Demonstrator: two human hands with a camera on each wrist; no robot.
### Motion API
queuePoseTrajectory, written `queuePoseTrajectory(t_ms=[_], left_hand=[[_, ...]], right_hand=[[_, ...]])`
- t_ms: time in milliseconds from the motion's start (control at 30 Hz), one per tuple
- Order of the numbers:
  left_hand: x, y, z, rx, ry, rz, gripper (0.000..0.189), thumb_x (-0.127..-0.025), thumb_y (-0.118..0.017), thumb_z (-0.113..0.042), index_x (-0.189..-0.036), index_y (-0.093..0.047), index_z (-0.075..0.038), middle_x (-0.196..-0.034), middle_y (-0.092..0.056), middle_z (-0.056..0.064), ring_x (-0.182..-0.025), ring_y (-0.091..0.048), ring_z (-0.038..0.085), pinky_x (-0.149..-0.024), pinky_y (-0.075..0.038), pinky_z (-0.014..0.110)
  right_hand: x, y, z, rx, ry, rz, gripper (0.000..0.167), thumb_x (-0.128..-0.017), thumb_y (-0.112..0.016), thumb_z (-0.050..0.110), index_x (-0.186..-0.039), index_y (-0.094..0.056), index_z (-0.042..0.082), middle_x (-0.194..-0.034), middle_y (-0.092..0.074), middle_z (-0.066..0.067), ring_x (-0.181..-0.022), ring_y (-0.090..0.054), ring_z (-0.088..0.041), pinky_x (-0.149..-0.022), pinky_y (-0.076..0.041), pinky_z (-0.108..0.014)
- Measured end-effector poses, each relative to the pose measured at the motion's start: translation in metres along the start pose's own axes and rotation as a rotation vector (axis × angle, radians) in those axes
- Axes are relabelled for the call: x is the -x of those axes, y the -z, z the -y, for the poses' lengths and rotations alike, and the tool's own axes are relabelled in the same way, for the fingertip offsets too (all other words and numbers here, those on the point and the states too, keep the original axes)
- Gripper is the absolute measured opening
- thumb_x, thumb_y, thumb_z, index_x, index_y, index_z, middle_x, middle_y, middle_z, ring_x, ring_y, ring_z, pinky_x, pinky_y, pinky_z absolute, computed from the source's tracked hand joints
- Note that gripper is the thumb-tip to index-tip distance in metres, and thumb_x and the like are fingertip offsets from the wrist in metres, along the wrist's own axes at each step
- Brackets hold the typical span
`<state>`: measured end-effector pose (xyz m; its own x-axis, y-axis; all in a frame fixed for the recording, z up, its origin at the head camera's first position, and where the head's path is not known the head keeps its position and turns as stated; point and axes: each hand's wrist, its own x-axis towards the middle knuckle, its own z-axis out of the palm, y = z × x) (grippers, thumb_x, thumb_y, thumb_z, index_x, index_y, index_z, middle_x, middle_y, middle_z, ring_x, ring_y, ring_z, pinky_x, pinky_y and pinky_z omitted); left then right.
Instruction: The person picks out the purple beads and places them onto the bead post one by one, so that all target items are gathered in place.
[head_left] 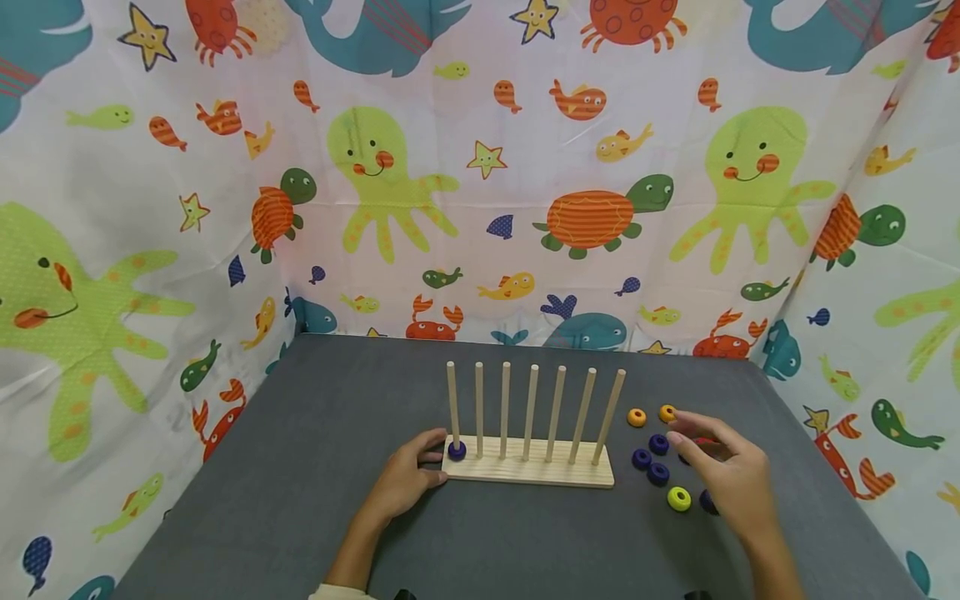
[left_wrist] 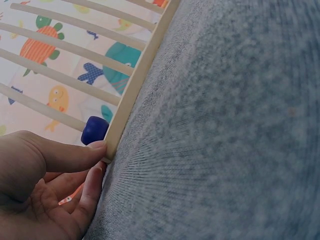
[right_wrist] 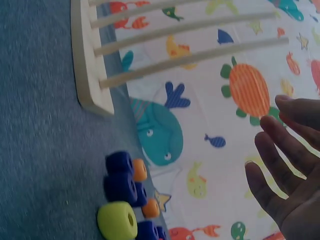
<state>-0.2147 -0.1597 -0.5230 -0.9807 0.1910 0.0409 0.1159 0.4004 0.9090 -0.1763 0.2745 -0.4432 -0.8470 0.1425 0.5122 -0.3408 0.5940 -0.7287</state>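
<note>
The left hand [head_left: 405, 479] pinches, between thumb and fingers, the left end of a pale, rectangular wooden board [head_left: 525, 472], while the right hand [head_left: 731, 475] holds nothing that I can see: in the right wrist view its fingers are apart from each other. Seven thin, round wooden pegs [head_left: 530, 412] stand on the board, and a dark blue, round bead [head_left: 457, 455] sits around the leftmost one, at the bottom, near the left thumb. To the right of the board, on the grey, cloth-like table top [head_left: 360, 392], lie two small orange ring-shaped beads [head_left: 637, 420], several dark blue round beads [head_left: 657, 475] and one yellow-green round bead [head_left: 678, 501]. In my judgement, the step in hand is reaching for a bead while the left hand steadies the board; the next move seems to call for lowering the right fingers and pinching one bead without pushing its neighbours. The right hand partly covers a red bead [head_left: 705, 440] and some blue ones, so I cannot count them exactly
</note>
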Motion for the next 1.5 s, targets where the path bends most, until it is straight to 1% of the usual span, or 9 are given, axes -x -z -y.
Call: queuePoseTrajectory(t_ms=[333,467,667,733,867,967,1133,1267,1500], left_hand=[[0.000,-0.001,-0.003,0.003,-0.012,-0.005,0.066,-0.090,-0.074,0.007,-0.153,-0.052,0.001,-0.152,-0.057,0.023,-0.130,-0.064,0.040,-0.101,-0.056,0.052],[0.001,-0.001,-0.004,0.014,-0.018,-0.002,0.066,-0.090,-0.075,0.008,-0.152,-0.053,0.002,-0.151,-0.057,0.025,-0.129,-0.064,0.041,-0.100,-0.056,0.052],[0.000,-0.001,-0.003,0.022,-0.019,-0.002,0.066,-0.090,-0.074,0.009,-0.152,-0.052,0.002,-0.152,-0.056,0.026,-0.129,-0.064,0.042,-0.100,-0.056,0.053],[0.000,-0.001,-0.003,0.021,-0.015,-0.003,0.066,-0.090,-0.074,0.008,-0.153,-0.052,0.002,-0.152,-0.056,0.026,-0.130,-0.064,0.041,-0.100,-0.056,0.053],[0.000,-0.001,-0.003,0.019,-0.013,-0.004,0.066,-0.090,-0.074,0.008,-0.152,-0.052,0.002,-0.152,-0.057,0.025,-0.129,-0.064,0.041,-0.100,-0.056,0.053],[0.001,-0.001,-0.003,0.019,-0.014,-0.005,0.066,-0.090,-0.075,0.008,-0.152,-0.053,0.002,-0.151,-0.057,0.025,-0.129,-0.064,0.041,-0.100,-0.056,0.052],[0.000,0.000,-0.001,0.014,-0.017,-0.006,0.066,-0.090,-0.074,0.007,-0.153,-0.052,0.001,-0.152,-0.057,0.024,-0.129,-0.064,0.040,-0.100,-0.056,0.051],[-0.001,0.000,0.002,0.000,-0.027,-0.006,0.067,-0.091,-0.074,0.007,-0.153,-0.052,0.001,-0.152,-0.058,0.024,-0.129,-0.064,0.040,-0.099,-0.057,0.049],[-0.001,-0.002,0.002,-0.001,-0.004,-0.015,0.067,-0.090,-0.074,0.007,-0.153,-0.053,-0.001,-0.151,-0.059,0.021,-0.129,-0.065,0.038,-0.101,-0.055,0.051]], right_hand=[[0.004,0.019,-0.029,0.098,-0.073,0.095,0.034,-0.098,-0.079,0.023,-0.130,-0.074,0.011,-0.110,-0.078,-0.004,-0.093,-0.065,0.006,-0.084,-0.047,-0.007],[0.004,0.025,-0.039,0.111,-0.125,0.161,0.039,-0.099,-0.078,0.028,-0.134,-0.072,0.011,-0.111,-0.077,0.003,-0.095,-0.064,0.007,-0.081,-0.050,-0.008],[0.004,0.034,-0.058,0.161,-0.230,0.274,0.053,-0.098,-0.078,0.038,-0.141,-0.067,0.009,-0.125,-0.074,-0.013,-0.097,-0.058,0.014,-0.081,-0.053,-0.018],[0.004,0.037,-0.064,0.176,-0.273,0.316,0.057,-0.097,-0.079,0.039,-0.142,-0.066,0.008,-0.130,-0.072,-0.018,-0.101,-0.059,0.009,-0.087,-0.055,-0.030],[0.002,0.042,-0.076,0.195,-0.336,0.402,0.062,-0.096,-0.080,0.039,-0.145,-0.063,0.005,-0.137,-0.069,-0.021,-0.120,-0.064,-0.024,-0.094,-0.055,-0.054],[0.000,0.045,-0.083,0.199,-0.380,0.461,0.065,-0.096,-0.080,0.039,-0.147,-0.060,0.004,-0.140,-0.066,-0.023,-0.129,-0.058,-0.044,-0.096,-0.055,-0.059],[-0.002,0.048,-0.091,0.200,-0.448,0.513,0.067,-0.093,-0.082,0.037,-0.147,-0.061,0.003,-0.141,-0.065,-0.024,-0.131,-0.057,-0.047,-0.088,-0.060,-0.047],[-0.002,0.049,-0.095,0.209,-0.443,0.538,0.066,-0.090,-0.085,0.035,-0.144,-0.063,0.002,-0.137,-0.068,-0.022,-0.127,-0.061,-0.045,-0.083,-0.057,-0.038],[-0.001,0.049,-0.101,0.218,-0.450,0.584,0.060,-0.086,-0.089,0.028,-0.135,-0.069,0.000,-0.130,-0.073,-0.019,-0.119,-0.066,-0.039,-0.095,-0.053,-0.058]])
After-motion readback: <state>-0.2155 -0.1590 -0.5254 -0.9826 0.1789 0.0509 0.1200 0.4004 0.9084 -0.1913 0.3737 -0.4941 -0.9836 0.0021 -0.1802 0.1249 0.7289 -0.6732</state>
